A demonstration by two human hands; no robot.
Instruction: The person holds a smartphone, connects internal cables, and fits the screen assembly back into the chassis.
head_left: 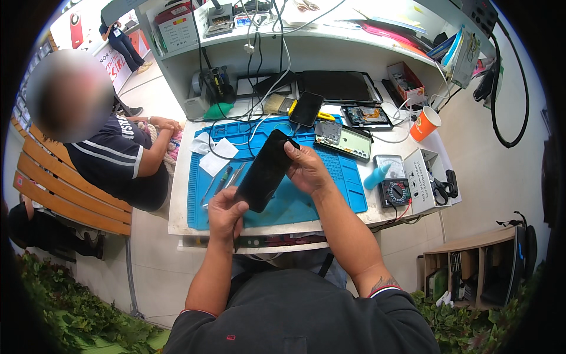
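I hold a black smartphone (265, 172) tilted over the blue repair mat (283, 218), its dark glossy face toward me. My left hand (225, 215) grips the lower left corner between thumb and fingers. At the upper right edge, my right hand (309, 168) is closed on the phone, thumb on its face. White tissues (219, 156) and a green-handled screwdriver (224, 179) lie left of the phone. Beyond my right hand are an opened phone (344, 141) with bare inner parts, another dark phone (306, 110) and a brush (278, 105).
On the right stand a blue dropper bottle (377, 176), a multimeter (395, 192), a white box (423, 180) with scissors, and an orange cup (425, 124). Cables (285, 59) hang from the shelf (224, 44). A person (124, 147) sits at the desk's left side.
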